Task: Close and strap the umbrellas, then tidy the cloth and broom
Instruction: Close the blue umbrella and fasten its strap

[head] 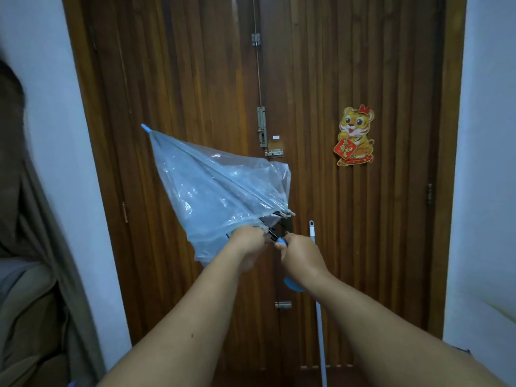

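A clear, pale-blue plastic umbrella (215,191) is held up in front of me, half folded, its blue tip (145,127) pointing up and to the left. My left hand (247,244) grips the gathered canopy and ribs near the shaft. My right hand (300,254) grips the blue handle (291,284), whose curved end shows below my wrist. A broom's thin white-grey handle (318,303) leans against the door just right of my right arm; its head is out of sight. No cloth shows in this view.
A dark wooden double door (335,79) with metal bolts (262,127) and a tiger sticker (355,136) fills the view. White walls (485,135) stand on both sides. A brown curtain (33,219) and grey fabric hang at the left.
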